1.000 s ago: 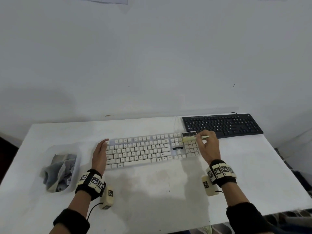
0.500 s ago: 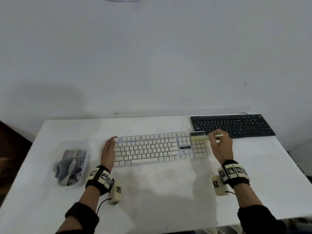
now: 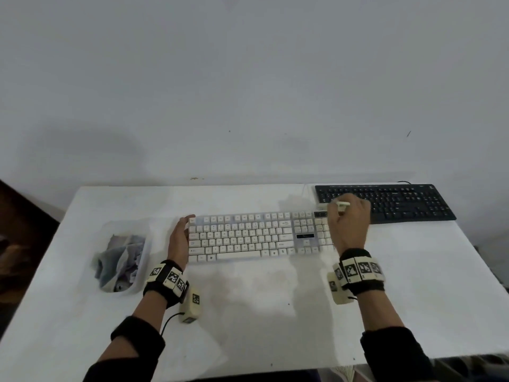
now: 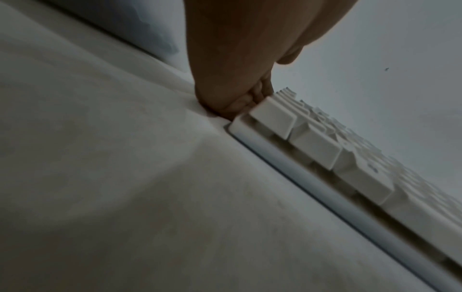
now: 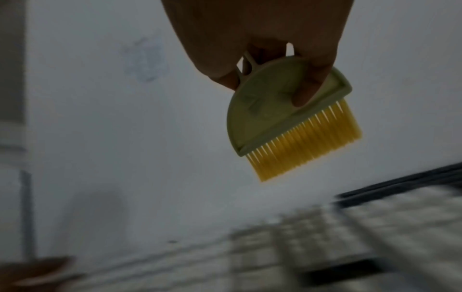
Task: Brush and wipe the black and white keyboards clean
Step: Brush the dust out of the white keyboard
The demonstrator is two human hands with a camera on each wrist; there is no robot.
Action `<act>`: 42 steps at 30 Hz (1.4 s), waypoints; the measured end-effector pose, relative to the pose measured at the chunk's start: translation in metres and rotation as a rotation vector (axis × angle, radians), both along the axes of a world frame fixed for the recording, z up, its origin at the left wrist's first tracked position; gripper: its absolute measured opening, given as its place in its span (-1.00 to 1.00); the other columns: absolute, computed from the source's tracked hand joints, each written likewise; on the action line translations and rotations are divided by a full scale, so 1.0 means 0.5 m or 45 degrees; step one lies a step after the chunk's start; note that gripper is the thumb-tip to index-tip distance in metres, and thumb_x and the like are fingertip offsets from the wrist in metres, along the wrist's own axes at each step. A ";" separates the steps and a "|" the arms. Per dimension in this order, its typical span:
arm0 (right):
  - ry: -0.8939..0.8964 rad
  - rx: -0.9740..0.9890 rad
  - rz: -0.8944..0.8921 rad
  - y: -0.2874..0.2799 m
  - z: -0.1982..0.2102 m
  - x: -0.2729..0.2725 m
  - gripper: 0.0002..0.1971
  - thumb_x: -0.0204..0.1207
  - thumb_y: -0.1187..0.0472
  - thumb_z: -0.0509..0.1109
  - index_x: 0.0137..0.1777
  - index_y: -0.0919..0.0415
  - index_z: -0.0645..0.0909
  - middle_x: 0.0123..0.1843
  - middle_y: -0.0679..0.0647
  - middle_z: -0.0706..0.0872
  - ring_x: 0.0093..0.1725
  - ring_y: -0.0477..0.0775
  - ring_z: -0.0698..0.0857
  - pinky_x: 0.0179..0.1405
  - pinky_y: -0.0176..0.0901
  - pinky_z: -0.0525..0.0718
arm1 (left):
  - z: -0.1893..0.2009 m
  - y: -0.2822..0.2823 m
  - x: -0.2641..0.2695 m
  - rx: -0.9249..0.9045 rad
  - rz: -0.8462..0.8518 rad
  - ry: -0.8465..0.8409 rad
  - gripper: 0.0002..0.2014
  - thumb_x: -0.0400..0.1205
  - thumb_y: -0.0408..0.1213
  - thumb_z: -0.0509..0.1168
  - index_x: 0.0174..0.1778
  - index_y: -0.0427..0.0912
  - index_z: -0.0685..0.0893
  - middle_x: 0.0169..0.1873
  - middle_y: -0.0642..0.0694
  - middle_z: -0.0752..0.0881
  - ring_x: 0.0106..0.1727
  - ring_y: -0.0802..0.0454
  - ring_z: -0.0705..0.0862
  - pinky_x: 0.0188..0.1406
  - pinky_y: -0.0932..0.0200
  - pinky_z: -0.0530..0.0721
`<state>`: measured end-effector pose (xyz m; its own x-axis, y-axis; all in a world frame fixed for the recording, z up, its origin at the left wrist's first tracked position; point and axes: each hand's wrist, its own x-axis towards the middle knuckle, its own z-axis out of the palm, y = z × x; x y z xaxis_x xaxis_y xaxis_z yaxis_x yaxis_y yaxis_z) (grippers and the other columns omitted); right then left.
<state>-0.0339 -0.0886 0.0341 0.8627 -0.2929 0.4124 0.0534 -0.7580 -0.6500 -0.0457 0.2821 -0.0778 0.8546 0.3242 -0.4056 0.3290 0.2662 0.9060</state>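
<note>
Brushing looks under way on the white keyboard (image 3: 261,235), mid-table: the right hand (image 3: 349,224) pinches a yellow-bristled brush (image 5: 295,122), lifted off its far right corner. The left hand (image 3: 180,238), fingers extended, braces its left end. The black keyboard (image 3: 385,202) at the far right corner seems untouched; wiping remains. A cloth bin (image 3: 124,257) sits near the left edge; the near edge lies bare.
</note>
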 end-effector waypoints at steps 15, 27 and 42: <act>0.204 0.005 1.036 0.453 -0.047 -0.068 -0.70 0.77 0.02 0.25 0.26 0.20 0.68 -0.02 0.15 0.81 -0.02 0.15 0.69 0.02 0.02 0.62 | 0.032 0.001 -0.024 -0.173 0.028 -0.016 -0.26 0.83 0.28 -0.24 0.55 -0.17 0.58 0.24 -0.23 0.78 0.22 -0.13 0.76 0.09 0.02 0.70; 0.206 0.085 0.953 0.434 -0.033 -0.040 -0.66 0.78 -0.09 0.20 0.05 0.11 0.68 -0.33 0.01 0.76 -0.36 -0.02 0.70 -0.27 -0.14 0.65 | 0.025 0.004 -0.015 -0.147 0.017 0.017 -0.25 0.81 0.31 -0.27 0.48 -0.08 0.64 0.13 -0.25 0.82 0.06 -0.12 0.79 -0.01 0.00 0.70; 0.295 0.161 0.932 0.434 -0.042 -0.024 -0.64 0.75 -0.13 0.22 -0.14 0.08 0.61 -0.37 0.03 0.72 -0.39 0.03 0.66 -0.29 -0.06 0.64 | 0.026 0.003 -0.014 -0.169 0.018 0.030 -0.25 0.83 0.26 -0.30 0.54 -0.16 0.58 0.08 -0.16 0.80 -0.01 0.00 0.79 -0.15 0.11 0.67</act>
